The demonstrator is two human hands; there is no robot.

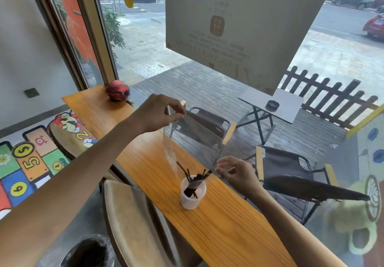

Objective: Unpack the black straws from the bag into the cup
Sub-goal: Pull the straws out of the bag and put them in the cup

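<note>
A white plastic cup [192,201] stands on the wooden counter [224,231] with several black straws [198,178] leaning inside it, their tips sticking out above the rim. My left hand [160,113] is raised above the counter and pinches the top of a clear plastic bag [170,152], which hangs down with its lower end just above the cup. My right hand [236,172] hovers to the right of the cup with fingers loosely curled; whether it pinches the bag's far edge is unclear.
A red helmet [118,90] sits at the counter's far end by the window. A beige chair [133,221] stands below the counter's near edge. A dark bin [89,253] is at the bottom left. The window glass runs along the counter's right edge.
</note>
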